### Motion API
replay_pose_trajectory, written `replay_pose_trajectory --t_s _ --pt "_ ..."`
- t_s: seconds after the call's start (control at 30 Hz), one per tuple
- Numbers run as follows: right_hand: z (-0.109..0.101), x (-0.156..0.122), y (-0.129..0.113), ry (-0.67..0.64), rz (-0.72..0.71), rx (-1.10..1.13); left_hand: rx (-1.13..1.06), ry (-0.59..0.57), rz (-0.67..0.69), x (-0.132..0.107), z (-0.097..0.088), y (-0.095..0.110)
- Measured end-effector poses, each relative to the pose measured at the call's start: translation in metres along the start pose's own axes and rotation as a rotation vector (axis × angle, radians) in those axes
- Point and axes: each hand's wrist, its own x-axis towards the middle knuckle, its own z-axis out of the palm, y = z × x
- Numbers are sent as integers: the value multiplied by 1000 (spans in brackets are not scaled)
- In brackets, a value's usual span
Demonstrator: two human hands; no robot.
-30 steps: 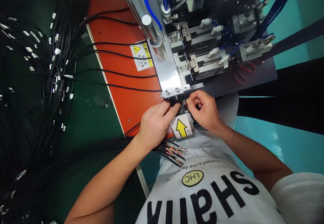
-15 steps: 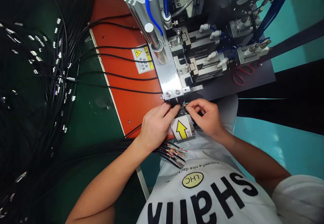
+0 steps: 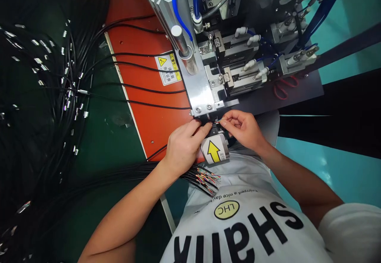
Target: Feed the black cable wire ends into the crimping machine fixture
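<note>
My left hand (image 3: 183, 146) is closed, its fingertips pinching a black cable end at the small black fixture (image 3: 214, 130) under the machine's metal bracket (image 3: 202, 96). My right hand (image 3: 242, 128) pinches the cable's thin coloured wires (image 3: 218, 121) right beside it, thumb and forefinger pressed together. A white tag with a yellow arrow (image 3: 214, 150) sits just below both hands. A bundle of black cables with stripped coloured ends (image 3: 205, 177) lies under my left wrist.
A pneumatic machine (image 3: 232, 56) with blue hoses stands behind the hands on an orange plate (image 3: 143, 76), where several black cables (image 3: 143, 88) lie across. A mass of black cables with metal ferrules (image 3: 44, 96) covers the green table at left. Red scissors (image 3: 284, 86) lie at right.
My right hand has shifted slightly up and left, its fingertips closing on the wires at the fixture. My left hand has stayed in place.
</note>
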Motion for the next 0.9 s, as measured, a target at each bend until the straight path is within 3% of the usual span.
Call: replay_pose_trajectory --t_s 0.13,0.23,0.37,0.63,0.9 --pt "0 0 0 79 -47 -52 -9 2 -1 -1 1 0" --pt "2 -6 -1 206 -261 -202 0 6 -1 -1 1 0" --pt "0 -13 -1 208 -456 -402 13 7 5 -2 2 0" --pt "10 2 -12 203 -224 -209 22 0 2 -2 2 0" --pt "14 -2 -9 246 -432 -378 35 0 8 -3 2 0"
